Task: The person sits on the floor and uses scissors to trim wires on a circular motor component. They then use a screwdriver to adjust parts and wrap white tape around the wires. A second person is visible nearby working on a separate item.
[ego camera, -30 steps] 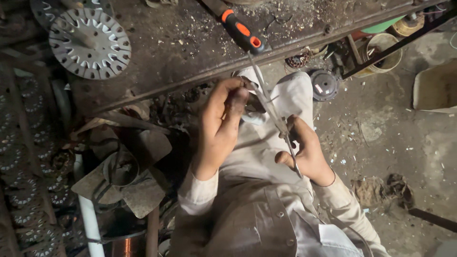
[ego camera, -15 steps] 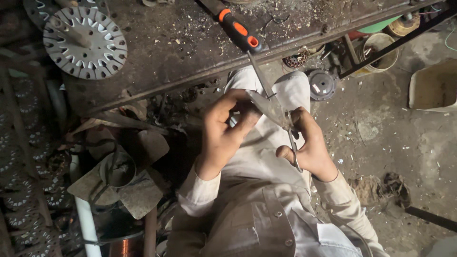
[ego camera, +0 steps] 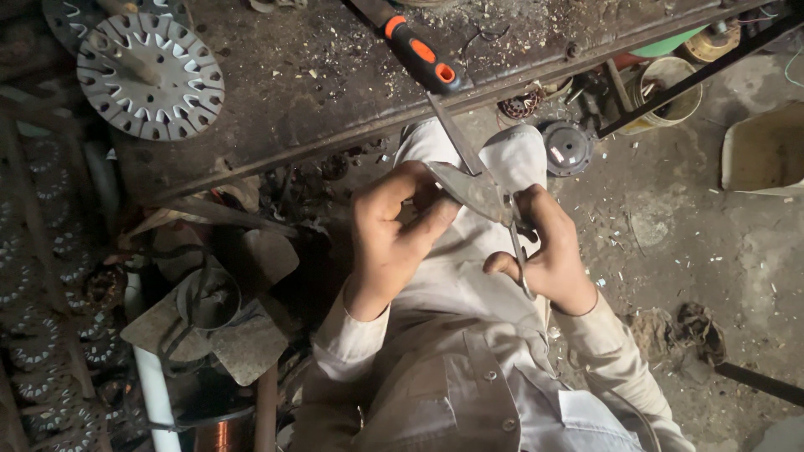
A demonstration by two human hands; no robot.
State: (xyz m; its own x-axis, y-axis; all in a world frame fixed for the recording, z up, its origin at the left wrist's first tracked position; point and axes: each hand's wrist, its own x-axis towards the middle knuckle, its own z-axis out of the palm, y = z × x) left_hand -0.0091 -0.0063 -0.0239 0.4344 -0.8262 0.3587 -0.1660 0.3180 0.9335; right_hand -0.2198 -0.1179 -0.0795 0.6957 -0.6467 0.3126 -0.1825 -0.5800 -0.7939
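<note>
Slotted disc: I see a round grey metal disc (ego camera: 151, 75) with slots round its rim lying near the table's (ego camera: 276, 109) far left corner; it looks stiff and heavy.
Left hand: my left hand (ego camera: 394, 238) is curled, thumb and fingers pinched on a small grey sheet piece (ego camera: 465, 188) held over my lap, just off the table's near edge.
Sheet piece: I judge it thin, light and stiff, with edges that could cut; best pinched flat on its faces, well back from the cut line, as the left hand has it.
Shears: long metal shears (ego camera: 494, 201) cross the piece, blades pointing toward the table's near edge; hard and slim, to be held only by the handle loops.
Right hand: my right hand (ego camera: 548, 251) is closed round the shears' handles, fingers through the loops.
Screwdriver: an orange-and-black handled tool (ego camera: 423, 54) lies on the table's near edge, untouched.
Packages and labels: right of the table, on the floor, a round cream bucket (ego camera: 666, 88) and a pale rectangular tub (ego camera: 766, 151); I can make out no labels or signs.
</note>
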